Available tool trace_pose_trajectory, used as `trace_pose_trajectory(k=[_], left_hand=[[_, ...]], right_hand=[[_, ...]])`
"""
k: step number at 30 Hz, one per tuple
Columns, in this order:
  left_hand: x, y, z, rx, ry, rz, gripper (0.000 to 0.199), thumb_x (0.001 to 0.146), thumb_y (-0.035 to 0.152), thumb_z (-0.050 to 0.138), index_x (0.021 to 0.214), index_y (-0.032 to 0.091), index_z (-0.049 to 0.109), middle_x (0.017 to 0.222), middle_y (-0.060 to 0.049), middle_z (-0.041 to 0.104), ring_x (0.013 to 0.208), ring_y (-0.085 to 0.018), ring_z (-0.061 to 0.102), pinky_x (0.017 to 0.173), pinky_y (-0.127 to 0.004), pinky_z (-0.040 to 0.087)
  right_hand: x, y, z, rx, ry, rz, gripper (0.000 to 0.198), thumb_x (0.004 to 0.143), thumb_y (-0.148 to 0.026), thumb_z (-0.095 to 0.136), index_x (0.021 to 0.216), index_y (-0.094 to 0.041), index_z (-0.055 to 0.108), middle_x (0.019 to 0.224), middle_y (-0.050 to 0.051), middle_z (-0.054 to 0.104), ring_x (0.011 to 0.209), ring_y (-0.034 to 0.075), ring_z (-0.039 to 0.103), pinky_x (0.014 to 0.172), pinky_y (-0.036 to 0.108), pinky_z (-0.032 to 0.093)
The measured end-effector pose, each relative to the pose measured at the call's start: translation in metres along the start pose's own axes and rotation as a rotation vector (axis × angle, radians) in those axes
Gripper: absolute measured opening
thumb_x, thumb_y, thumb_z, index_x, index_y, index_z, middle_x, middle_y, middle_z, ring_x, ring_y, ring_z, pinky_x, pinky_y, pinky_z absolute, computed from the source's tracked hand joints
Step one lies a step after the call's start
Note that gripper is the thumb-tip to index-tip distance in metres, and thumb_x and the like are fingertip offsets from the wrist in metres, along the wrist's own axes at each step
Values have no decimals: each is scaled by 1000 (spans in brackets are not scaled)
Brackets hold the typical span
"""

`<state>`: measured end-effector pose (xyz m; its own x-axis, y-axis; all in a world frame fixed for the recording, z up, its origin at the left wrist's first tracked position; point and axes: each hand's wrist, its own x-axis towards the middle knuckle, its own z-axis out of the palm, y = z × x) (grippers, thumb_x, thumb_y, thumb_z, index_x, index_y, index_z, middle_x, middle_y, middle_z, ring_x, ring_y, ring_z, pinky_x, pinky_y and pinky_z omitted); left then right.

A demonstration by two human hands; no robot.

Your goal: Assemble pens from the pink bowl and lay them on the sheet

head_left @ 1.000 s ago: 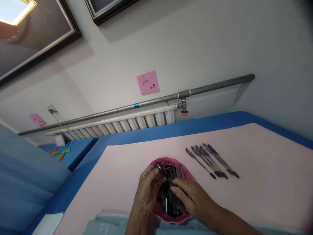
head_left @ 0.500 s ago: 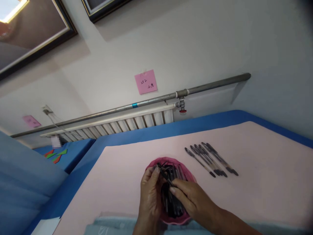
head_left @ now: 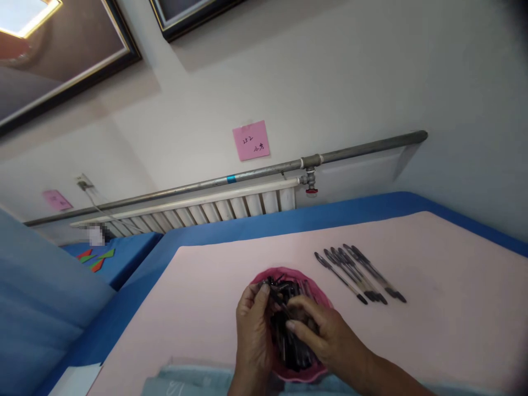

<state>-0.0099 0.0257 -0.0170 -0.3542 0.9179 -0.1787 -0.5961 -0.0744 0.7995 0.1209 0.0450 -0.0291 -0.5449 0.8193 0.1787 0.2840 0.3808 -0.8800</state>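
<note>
A black pen (head_left: 279,300) slants between my two hands above a pink basket (head_left: 305,377). My left hand (head_left: 254,319) pinches its upper end between thumb and fingers, over the basket's left side. Around the lower end, my right hand (head_left: 325,333) has its thumb and index finger slightly parted, with the contact partly hidden. Inside the basket lie many black and clear pen parts (head_left: 297,352), partly covered by my hands. To the right, several capped black pens (head_left: 350,272) rest side by side on the pink sheet.
A pink sheet (head_left: 185,308) covers the blue table (head_left: 231,225). Grey-blue cloth (head_left: 190,380) lies along the near edge. Behind are a white radiator (head_left: 231,209) and a pipe (head_left: 371,147). Coloured flat pieces (head_left: 97,265) lie on another blue table at left.
The right hand's thumb and index finger have parted a little at the pen's lower end. The left hand keeps its pinch. The view has shifted slightly.
</note>
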Motion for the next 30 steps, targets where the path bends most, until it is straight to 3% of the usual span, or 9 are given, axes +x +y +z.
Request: trace_pose_trajectory(k=[12,23,26,30], left_hand=[[2,14,0,-119,23,-68,23,60,25,78,73,15,62,70,-2,69,65,-13,64,63,-24,49],[8,17,-8,-146,62,10,20,63,24,76,74,18,60,70,2,68,66,-11,64,63,-21,48],[5,10,-3,-106,20,-32,21,64,26,75,76,17,61,72,-1,69,67,-12,64,65,-23,49],[0,1,2,-105,-11,-74,24,62,26,76,79,17,63,72,-2,69,66,-14,64,65,-25,49]], right_hand=[[-2,-1,-5,16,-53,-99,19,90,-29,43,90,-25,61,73,2,65,65,19,60,61,32,49],[-2,-2,-4,-41,-91,-67,19,90,-28,43,88,-23,61,73,2,65,64,18,60,59,31,47],[-1,-2,-3,-3,-41,-36,16,88,-25,45,96,-23,59,76,2,66,67,19,61,61,31,48],[1,-3,-3,82,22,-16,27,85,-20,45,111,-23,53,86,4,66,78,20,63,70,33,49]])
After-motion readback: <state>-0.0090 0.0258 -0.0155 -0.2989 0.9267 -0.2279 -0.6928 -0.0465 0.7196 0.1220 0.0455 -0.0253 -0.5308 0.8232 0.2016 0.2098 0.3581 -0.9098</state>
